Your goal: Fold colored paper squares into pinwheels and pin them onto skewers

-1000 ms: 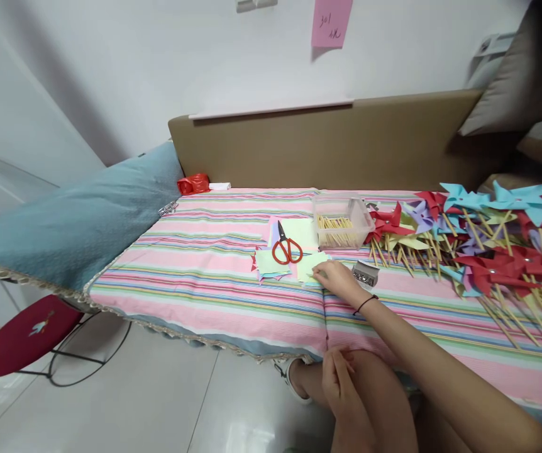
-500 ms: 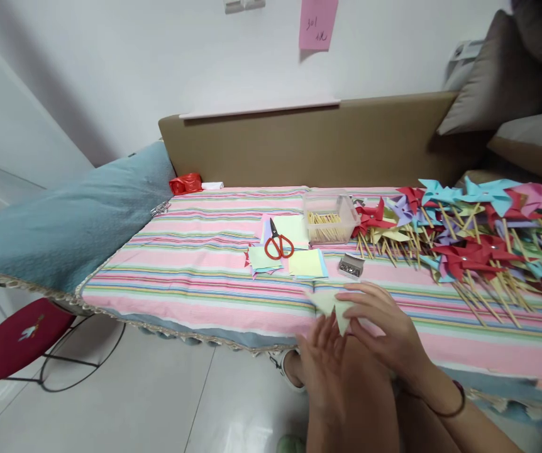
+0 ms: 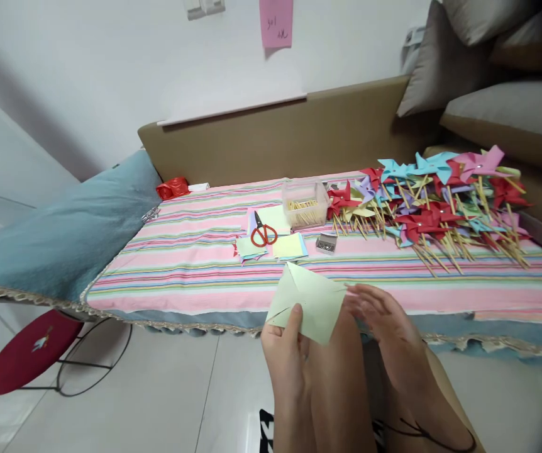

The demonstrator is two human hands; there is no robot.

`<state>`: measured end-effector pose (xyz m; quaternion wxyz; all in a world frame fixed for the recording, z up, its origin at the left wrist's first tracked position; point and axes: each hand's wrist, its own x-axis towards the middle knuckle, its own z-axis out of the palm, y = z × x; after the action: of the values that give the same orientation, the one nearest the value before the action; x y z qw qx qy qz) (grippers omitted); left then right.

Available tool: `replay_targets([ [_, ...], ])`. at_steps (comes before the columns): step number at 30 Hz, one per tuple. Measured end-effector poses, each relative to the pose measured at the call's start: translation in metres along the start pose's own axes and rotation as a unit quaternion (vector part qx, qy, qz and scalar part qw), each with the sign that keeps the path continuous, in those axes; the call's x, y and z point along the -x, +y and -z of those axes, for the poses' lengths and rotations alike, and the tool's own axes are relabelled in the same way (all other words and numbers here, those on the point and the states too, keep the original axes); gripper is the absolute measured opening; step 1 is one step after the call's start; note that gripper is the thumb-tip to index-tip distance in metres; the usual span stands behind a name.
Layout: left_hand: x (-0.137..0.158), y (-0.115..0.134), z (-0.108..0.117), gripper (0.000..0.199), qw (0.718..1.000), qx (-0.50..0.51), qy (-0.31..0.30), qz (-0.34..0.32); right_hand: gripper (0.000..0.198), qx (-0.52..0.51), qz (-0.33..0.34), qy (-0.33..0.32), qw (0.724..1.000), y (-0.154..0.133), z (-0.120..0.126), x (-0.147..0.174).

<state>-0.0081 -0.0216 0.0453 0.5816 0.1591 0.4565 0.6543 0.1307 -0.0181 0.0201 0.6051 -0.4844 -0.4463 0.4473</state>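
A pale green paper square [image 3: 315, 302] with slits cut in from its corners is tilted up above my knees. My left hand [image 3: 287, 343] grips its lower left part, thumb on top and fingers beneath. At the right corner of the sheet, the fingertips of my right hand [image 3: 384, 324] are stretched out and appear to touch the edge; its thumb is hard to see. Beyond the sheet lie red-handled scissors [image 3: 264, 235] on stacked paper squares [image 3: 288, 246]. A small open box of metal pins [image 3: 326, 243] sits to their right.
A clear plastic box [image 3: 305, 202] holds wooden sticks. Finished paper pinwheels [image 3: 434, 217] are heaped at the right on the striped cloth [image 3: 190, 251]. A red plastic bag [image 3: 173, 187] lies far left, and a red round stool [image 3: 30, 352] stands on the floor.
The green paper was folded between both hands; now it is opened out flat with my left hand gripping it. My right hand has moved to its right corner. The view has turned right.
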Motion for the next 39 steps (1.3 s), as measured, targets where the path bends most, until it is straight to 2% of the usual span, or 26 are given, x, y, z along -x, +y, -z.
replay_targets([
  [2, 0.007, 0.000, -0.003, 0.028, 1.000, -0.011, 0.014, -0.014, 0.029, -0.053, -0.058, -0.059, 0.995, -0.004, 0.001, 0.004],
  [4, 0.014, -0.002, -0.007, 0.026, 1.000, -0.023, 0.011, -0.015, 0.024, -0.083, -0.074, -0.074, 0.991, -0.008, 0.001, 0.006],
  [7, 0.023, -0.004, -0.009, 0.028, 0.999, -0.029, -0.028, 0.001, 0.015, -0.091, -0.070, -0.030, 0.993, -0.012, 0.006, 0.008],
  [10, 0.029, -0.002, -0.006, 0.031, 0.996, -0.041, -0.074, 0.015, 0.016, -0.070, -0.060, 0.014, 0.996, -0.014, 0.018, 0.008],
  [14, 0.031, 0.005, 0.002, 0.034, 0.982, -0.116, -0.142, 0.034, 0.019, -0.023, -0.041, 0.019, 0.999, -0.013, 0.035, 0.008],
  [16, 0.032, 0.006, 0.003, 0.037, 0.972, -0.152, -0.168, 0.056, 0.018, -0.002, -0.021, 0.014, 1.000, -0.013, 0.038, 0.010],
  [19, 0.035, 0.003, 0.001, 0.034, 0.969, -0.173, -0.162, 0.063, 0.013, 0.029, 0.016, 0.019, 0.999, -0.014, 0.037, 0.016],
  [22, 0.039, -0.002, -0.001, 0.030, 0.974, -0.172, -0.142, 0.048, 0.005, 0.073, 0.115, 0.010, 0.991, -0.018, 0.033, 0.023],
  [25, 0.041, -0.004, -0.002, 0.029, 0.977, -0.162, -0.139, 0.031, 0.015, 0.134, 0.235, -0.016, 0.963, -0.025, 0.031, 0.027],
  [27, 0.043, -0.002, -0.003, 0.029, 0.978, -0.159, -0.135, 0.027, 0.019, 0.171, 0.275, -0.020, 0.946, -0.029, 0.031, 0.029],
  [30, 0.046, 0.003, -0.004, 0.031, 0.977, -0.162, -0.133, 0.028, 0.022, 0.203, 0.302, -0.020, 0.931, -0.029, 0.030, 0.029],
  [39, 0.049, 0.004, -0.006, 0.027, 0.977, -0.171, -0.127, 0.014, 0.038, 0.198, 0.356, -0.026, 0.913, -0.017, 0.027, 0.032],
])
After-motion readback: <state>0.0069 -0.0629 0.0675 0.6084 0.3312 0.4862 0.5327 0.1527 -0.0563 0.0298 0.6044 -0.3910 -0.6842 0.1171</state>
